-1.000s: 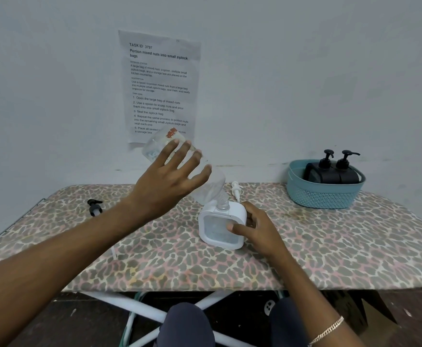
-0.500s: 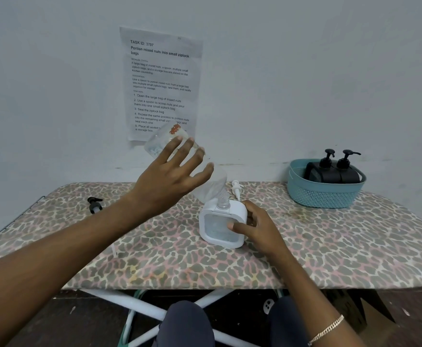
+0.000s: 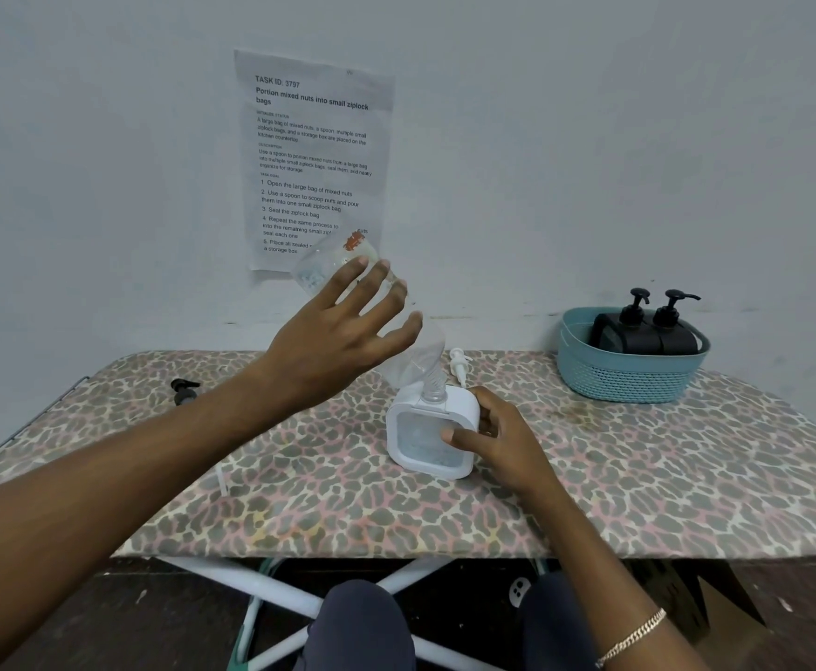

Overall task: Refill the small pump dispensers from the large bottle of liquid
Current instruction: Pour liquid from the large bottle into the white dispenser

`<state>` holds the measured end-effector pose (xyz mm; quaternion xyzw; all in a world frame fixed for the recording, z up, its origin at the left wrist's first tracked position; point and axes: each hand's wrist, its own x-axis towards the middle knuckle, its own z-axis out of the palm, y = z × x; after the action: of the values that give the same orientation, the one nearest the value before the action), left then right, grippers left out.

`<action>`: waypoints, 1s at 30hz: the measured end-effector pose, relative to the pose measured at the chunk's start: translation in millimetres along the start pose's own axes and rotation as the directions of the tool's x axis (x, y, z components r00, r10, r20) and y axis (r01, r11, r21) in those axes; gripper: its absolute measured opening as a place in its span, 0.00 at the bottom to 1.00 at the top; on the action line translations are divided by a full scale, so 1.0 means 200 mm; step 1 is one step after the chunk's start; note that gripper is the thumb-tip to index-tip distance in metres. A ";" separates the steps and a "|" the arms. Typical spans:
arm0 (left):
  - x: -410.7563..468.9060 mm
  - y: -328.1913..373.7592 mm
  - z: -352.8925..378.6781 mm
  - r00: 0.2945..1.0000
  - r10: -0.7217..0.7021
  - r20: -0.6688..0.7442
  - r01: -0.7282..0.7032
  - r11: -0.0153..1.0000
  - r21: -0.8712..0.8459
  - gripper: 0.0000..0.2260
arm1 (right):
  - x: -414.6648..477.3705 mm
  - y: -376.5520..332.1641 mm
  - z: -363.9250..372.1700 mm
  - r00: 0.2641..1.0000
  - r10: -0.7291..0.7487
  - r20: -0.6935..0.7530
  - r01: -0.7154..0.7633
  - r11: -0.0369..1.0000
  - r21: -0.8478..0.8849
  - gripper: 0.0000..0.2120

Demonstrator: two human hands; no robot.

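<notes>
Knees: two, in dark trousers, poking out under the near edge of the board.
Board: one ironing board (image 3: 638, 477) with a leopard-print cover, and everything sits on it.
Bracelet: one chain bracelet (image 3: 633, 639) on the right wrist.
Right hand: the right hand (image 3: 498, 443) grips the white dispenser. Its thumb is pressed on the clear front window and its fingers are curled round the right side.
White dispenser: one white dispenser (image 3: 432, 433), boxy and upright near the middle of the board. The top is open and the pump is off.
Left hand: the left hand (image 3: 333, 341) is up in the air with its fingers splayed wide across the near side of the large bottle, holding it tipped. I can't tell how far they wrap round the back.
Large bottle: one large bottle (image 3: 321, 271), clear plastic, tilted neck-down. Its mouth sits right at the white dispenser's opening and its base points up toward the wall.
Loose pumps: two. A white pump (image 3: 459, 365) lies just behind the white dispenser, and a black pump (image 3: 184, 390) lies well off to the left.
Basket: one teal basket (image 3: 628, 375) at the far right of the board.
Black dispensers: two black dispensers (image 3: 648, 331) stand side by side in the basket with their pumps on.
Wall: one printed sheet (image 3: 314, 162) is stuck up behind the large bottle.
</notes>
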<state>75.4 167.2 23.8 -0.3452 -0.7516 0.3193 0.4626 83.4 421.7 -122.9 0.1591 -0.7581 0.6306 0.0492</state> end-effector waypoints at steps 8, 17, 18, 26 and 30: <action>0.03 -0.01 -0.04 0.998 0.056 0.018 -0.056 0.998 0.030 0.20 | 0.00 0.01 0.00 1.000 0.005 0.005 -0.005 1.000 -0.004 0.24; -0.02 0.02 0.00 0.998 -0.039 0.042 0.039 0.999 -0.013 0.23 | 0.00 0.00 0.00 1.000 -0.002 0.009 0.001 1.000 0.024 0.26; -0.03 0.03 0.00 0.997 -0.056 0.049 0.058 0.998 -0.025 0.23 | 0.00 0.00 0.00 1.000 -0.004 0.009 0.004 1.000 0.028 0.26; -0.10 0.11 0.04 0.970 -0.223 0.094 0.234 0.965 -0.122 0.28 | 0.00 0.00 0.01 1.000 -0.012 0.003 0.012 0.998 0.058 0.26; -0.13 0.14 0.06 0.937 -0.313 0.152 0.338 0.923 -0.182 0.29 | -0.01 0.00 0.01 1.000 -0.020 -0.003 0.020 0.998 0.064 0.25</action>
<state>80.4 160.1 -15.8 -0.2414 -0.8539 0.1786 0.4251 85.2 420.5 -123.5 0.1675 -0.7359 0.6540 0.0515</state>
